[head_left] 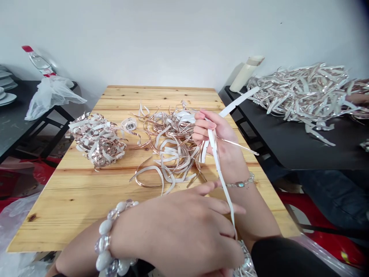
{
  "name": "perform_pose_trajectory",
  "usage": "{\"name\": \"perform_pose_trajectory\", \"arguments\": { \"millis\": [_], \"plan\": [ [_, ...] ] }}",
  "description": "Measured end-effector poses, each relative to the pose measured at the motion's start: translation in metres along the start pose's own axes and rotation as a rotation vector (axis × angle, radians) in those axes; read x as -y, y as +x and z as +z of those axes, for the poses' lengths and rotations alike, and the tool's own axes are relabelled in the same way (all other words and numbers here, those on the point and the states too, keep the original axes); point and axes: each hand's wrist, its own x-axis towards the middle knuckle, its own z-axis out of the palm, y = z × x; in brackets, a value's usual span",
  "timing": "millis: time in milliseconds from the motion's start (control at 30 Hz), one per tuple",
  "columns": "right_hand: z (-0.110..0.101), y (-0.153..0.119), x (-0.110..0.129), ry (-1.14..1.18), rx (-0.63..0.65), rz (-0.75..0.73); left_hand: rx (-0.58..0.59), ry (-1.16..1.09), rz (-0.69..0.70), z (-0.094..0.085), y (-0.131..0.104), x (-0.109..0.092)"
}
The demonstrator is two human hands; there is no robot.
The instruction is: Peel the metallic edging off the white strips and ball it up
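Raised over the right part of the wooden table, my right hand is closed around several white and rose-gold strips. One wide end sticks out to the upper right, and a long strip hangs down toward my left hand. My left hand, with a beaded bracelet, reaches across in front; its index and middle fingers are extended on either side of the hanging strip, the other fingers bent. Behind the hands lies a loose tangle of strips. A bunched, crinkled bundle sits at the left, beside a small clear roll.
A large heap of strips covers part of the black table at right, with a person's hand at its far edge. A pale cylinder stands there. At left are a bottle, plastic bag and stacked plates.
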Motion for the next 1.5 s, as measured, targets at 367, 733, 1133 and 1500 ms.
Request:
{"name": "perform_pose_trajectory", "arguments": {
  "millis": [367,733,1133,1500],
  "plan": [
    [-0.019,-0.009,0.025,0.086,-0.039,-0.235,-0.063,-0.018,-0.266,-0.031,-0.011,-0.007],
    [-0.007,-0.031,0.034,-0.059,-0.095,-0.456,-1.048,0.169,-0.572,-0.036,-0.027,0.011],
    [0.003,-0.033,0.017,-0.155,0.042,-0.435,-0.556,-0.392,-0.743,-0.017,-0.007,0.032],
    [0.004,-0.027,0.011,0.181,0.165,-0.238,-0.646,-0.477,-0.661,-0.017,-0.008,0.026]
  ]
}}
